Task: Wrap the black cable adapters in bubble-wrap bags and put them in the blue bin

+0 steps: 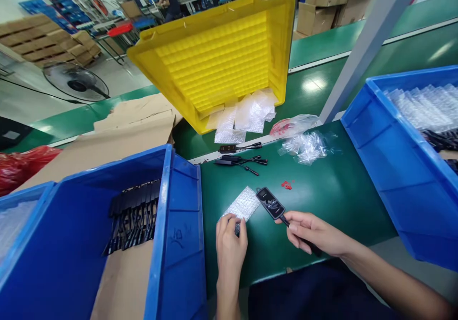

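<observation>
Currently both hands work near the front edge of the green tabletop [339,201]. The left hand [231,241] has its fingers curled together on the near end of a small bubble-wrap pouch [242,203], pinching it. The pouch lies flat and points away toward the middle of the tabletop. The right hand [317,234] pinches the cable end of a black controller [271,203] between thumb and forefinger, with the other fingers folded loosely underneath. The controller's body lies just beside the pouch's right side. Whether its far end touches the pouch's corner cannot be told.

A few red bits [286,184] lie just beyond the controller. Nearer the back edge, several spare black units [238,160] with thin cables lie side by side along a pale strip. To their right sits a crumpled clear plastic bag [306,147].

At the back a yellow bin [222,57] is tipped up with its open side toward the person, and loose bubble pouches [250,115] are spilled at its lower lip. At the left edge a blue bin [179,243] holds a row of black cabled parts [133,215] over a cardboard lining. A second blue bin [393,167] stands at the right edge with bubble wrap and dark parts inside. Flattened cardboard [129,136] lies behind the left bin.
</observation>
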Demonstrator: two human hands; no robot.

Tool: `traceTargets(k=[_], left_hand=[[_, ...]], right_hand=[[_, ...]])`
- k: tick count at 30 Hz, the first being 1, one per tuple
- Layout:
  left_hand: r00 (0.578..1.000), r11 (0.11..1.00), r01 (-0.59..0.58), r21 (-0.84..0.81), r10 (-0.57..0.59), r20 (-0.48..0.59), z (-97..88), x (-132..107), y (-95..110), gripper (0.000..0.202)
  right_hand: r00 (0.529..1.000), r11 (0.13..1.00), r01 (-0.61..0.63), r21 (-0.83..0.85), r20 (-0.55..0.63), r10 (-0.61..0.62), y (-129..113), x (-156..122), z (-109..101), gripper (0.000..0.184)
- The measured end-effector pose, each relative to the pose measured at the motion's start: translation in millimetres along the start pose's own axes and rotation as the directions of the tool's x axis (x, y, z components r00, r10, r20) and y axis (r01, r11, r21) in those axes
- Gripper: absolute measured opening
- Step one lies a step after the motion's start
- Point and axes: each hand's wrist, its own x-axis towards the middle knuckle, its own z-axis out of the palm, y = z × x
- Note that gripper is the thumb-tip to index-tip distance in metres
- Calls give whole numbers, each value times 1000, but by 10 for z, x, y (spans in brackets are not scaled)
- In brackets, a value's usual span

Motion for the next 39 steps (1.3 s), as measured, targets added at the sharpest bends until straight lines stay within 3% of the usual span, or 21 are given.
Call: traceTargets(k=[4, 7, 10, 13, 18, 23, 26, 29, 32, 35, 39], left_hand=[[994, 994, -106, -30, 106, -18, 90, 156, 223, 13], [984, 989, -143, 27, 139, 116, 205, 250, 345, 23], [975, 984, -82, 161, 46, 220, 268, 265, 396, 16], [975, 973, 18, 232, -69, 212, 270, 228, 409, 24], [953, 973, 225, -52, -209, 219, 216, 209, 360, 14], [929, 917, 290, -274, -201, 312, 53, 200, 277, 21], [937, 859, 309, -409, -200, 286, -66, 157, 305, 20], [978, 860, 196, -471, -137, 157, -150, 113, 383, 16], [998, 925, -9, -381, 30, 49, -189, 82, 485, 13], [976, 936, -189, -298, 213, 50, -178, 32, 628, 10], [905, 860, -319, -398, 402, 142, -103, -75, 868, 13]], right_hand=[[999, 999, 23, -42, -28, -24, -20, -78, -87, 46], [999, 996, 29, -81, -41, -32, -27, -143, -143, 47], [998, 991, 15, -130, -61, -23, -17, -201, -168, 49], [998, 980, -18, -200, -55, 8, 19, -228, -173, 47], [1000, 929, -24, -368, -10, 22, 78, -203, -157, 34], [999, 875, 34, -483, 32, -21, 99, -187, -130, 30], [999, 818, 39, -574, 16, -37, 120, -183, -112, 30], [999, 782, 32, -622, 3, -39, 137, -179, -91, 29], [999, 771, 23, -637, -15, -42, 146, -167, -61, 29], [993, 788, 13, -616, -88, -85, 154, -128, -18, 26], [963, 842, 32, -539, -209, -171, 140, -64, 34, 43]])
